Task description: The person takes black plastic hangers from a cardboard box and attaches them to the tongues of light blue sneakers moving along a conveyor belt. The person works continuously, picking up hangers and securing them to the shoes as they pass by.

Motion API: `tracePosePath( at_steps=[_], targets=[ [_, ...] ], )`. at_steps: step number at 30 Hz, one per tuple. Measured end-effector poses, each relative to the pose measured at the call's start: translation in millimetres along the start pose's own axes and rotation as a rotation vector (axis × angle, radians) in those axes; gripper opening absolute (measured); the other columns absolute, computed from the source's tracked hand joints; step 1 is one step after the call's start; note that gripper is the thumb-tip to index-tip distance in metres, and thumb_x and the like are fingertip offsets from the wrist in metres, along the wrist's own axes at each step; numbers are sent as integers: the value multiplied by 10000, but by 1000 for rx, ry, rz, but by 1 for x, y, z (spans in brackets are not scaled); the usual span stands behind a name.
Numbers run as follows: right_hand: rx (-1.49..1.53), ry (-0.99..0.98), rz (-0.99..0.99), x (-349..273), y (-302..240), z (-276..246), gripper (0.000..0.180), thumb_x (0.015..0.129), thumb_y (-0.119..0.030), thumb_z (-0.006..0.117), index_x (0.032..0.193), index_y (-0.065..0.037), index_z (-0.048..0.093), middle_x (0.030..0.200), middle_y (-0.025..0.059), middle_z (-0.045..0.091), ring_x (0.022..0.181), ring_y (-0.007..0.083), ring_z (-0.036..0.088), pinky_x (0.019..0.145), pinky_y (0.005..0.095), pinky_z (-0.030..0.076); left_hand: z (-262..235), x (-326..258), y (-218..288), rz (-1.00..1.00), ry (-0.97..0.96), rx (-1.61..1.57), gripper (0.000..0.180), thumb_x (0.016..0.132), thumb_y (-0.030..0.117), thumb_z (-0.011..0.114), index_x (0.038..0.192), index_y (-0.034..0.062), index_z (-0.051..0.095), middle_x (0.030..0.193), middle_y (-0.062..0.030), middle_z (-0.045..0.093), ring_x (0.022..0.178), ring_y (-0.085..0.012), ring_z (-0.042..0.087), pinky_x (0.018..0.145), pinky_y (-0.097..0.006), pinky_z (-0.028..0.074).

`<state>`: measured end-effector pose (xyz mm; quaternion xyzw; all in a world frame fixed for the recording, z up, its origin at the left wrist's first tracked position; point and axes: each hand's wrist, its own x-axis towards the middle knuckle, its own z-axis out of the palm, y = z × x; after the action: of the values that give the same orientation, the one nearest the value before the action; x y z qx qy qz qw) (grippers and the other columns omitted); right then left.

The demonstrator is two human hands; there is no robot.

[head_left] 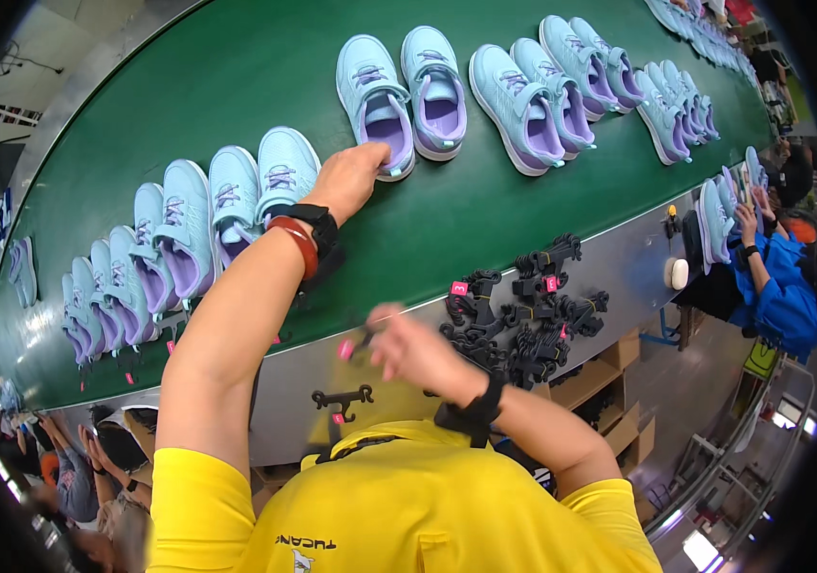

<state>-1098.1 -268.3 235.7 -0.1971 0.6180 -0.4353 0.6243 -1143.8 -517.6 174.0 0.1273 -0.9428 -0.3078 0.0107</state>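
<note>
Turquoise-and-lilac sneakers [184, 229] stand in a slanting row on the left part of the green conveyor belt [514, 205]; a loose black shoe hanger [340, 397] with a pink tag lies off the belt's near edge; over the belt's middle, the left hand [356, 180] has its fingers closed on the heel of a strap sneaker [365, 76], which stands on the belt beside its mate [435, 91]; at the belt's near edge, the blurred right hand [416, 350] seems to pinch a pink-tagged hanger [366, 336] between its fingertips; a heap of black hangers [530, 315] lies along that edge; further pairs [528, 105] stand on the belt's right part.
</note>
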Motion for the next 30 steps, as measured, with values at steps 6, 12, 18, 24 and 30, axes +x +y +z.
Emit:
tracePosePath(
  at_steps=[6, 12, 18, 24, 30],
  targets=[
    [-47, 448, -105, 40, -47, -76, 379, 943, -79, 474, 1318, -35, 446, 746, 63, 624, 493, 101, 566, 443, 234, 454, 6, -30, 15, 3, 13, 10, 86, 802, 36, 590, 886, 37, 574, 890, -126, 594, 830, -357, 595, 693, -424, 477],
    [140, 422, -122, 51, -33, -67, 368, 929, -76, 502, 1293, -23, 477, 671, 52, 604, 455, 100, 547, 416, 255, 428, 12, -44, 24, -44, 63, -2, 95, 790, 28, 596, 882, 47, 581, 885, -111, 591, 825, -345, 600, 686, -416, 483],
    [-27, 186, -64, 55, -41, -80, 297, 901, -175, 603, 1166, -42, 610, 586, -3, 554, 432, 74, 459, 417, 241, 367, 14, -54, 16, -23, 97, 36, 124, 799, 62, 526, 906, 75, 588, 869, -139, 600, 804, -350, 619, 683, -443, 500],
    [-26, 49, 77, 67, -52, -111, 212, 927, -184, 563, 1069, -31, 599, 579, -8, 550, 463, 55, 476, 429, 206, 368, 20, -78, 34, 193, 77, 170, 434, 824, 123, 545, 1246, 215, 508, 1027, -193, 548, 751, -337, 638, 649, -432, 532],
    [-853, 376, -535, 95, -79, -154, 368, 829, -91, 639, 1164, 5, 520, 1040, 136, 594, 813, 253, 595, 731, 358, 483, 16, -76, 43, 2, -6, 151, 453, 789, 111, 587, 1237, 130, 524, 950, -175, 543, 637, -334, 617, 610, -436, 518]
  ],
)
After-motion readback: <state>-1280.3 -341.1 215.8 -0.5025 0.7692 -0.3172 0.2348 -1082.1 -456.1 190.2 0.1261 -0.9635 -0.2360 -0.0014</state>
